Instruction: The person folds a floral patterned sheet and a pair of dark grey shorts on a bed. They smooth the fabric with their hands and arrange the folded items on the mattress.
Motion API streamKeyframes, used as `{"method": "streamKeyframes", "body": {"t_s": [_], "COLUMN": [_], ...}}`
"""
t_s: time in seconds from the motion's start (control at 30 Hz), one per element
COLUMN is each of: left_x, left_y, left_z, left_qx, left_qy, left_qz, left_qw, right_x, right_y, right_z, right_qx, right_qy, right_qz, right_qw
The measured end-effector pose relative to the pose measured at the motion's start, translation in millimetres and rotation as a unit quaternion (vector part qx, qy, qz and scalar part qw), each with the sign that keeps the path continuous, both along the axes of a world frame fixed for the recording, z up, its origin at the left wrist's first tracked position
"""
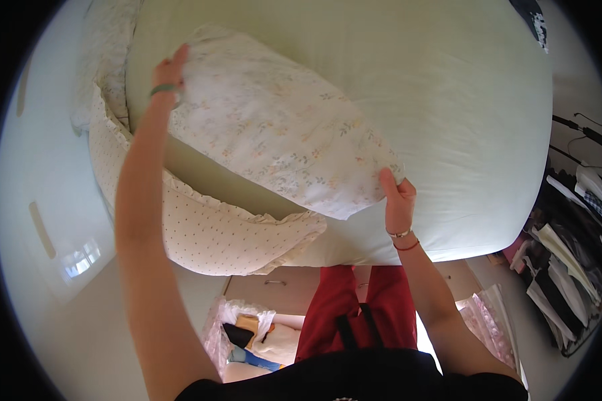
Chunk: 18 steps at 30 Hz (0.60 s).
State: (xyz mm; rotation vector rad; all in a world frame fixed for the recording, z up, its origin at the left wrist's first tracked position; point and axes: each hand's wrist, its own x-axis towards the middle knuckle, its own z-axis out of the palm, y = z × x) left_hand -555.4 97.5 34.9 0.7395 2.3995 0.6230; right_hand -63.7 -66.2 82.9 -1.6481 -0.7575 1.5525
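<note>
Green bed | floral pillow | left grip, right grip: holding opposite ends

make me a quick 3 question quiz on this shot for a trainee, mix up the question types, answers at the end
1. True or false: the left hand and the right hand both hold the floral pillow.

2. Which pattern does the ruffled pillow show?
a) wide stripes
b) small dots
c) large checks

3. Fill in the missing word: the green band is on the person's ____ wrist.

Key: 1. true; 2. b; 3. left
</note>
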Motion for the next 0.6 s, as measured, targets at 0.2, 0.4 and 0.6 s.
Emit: {"method": "streamKeyframes", "body": {"t_s": [0.2,0.4,0.6], "left_x": [-33,61,68], "left_y": [50,53,-115], "left_z": [59,0,-50], "left_qx": [0.142,0.264,0.211], "left_qy": [-0.079,-0.009,0.014], "left_qz": [-0.041,-0.147,0.210], "left_qw": [0.986,0.953,0.955], "right_x": [-7,28,2], "right_y": [47,35,-7], "right_z": [-25,-87,-84], "right_qx": [-0.039,-0.085,-0.121], "right_qy": [0.023,-0.072,0.056], "right_qz": [-0.122,-0.058,-0.020], "right_qw": [0.992,0.992,0.991]}}
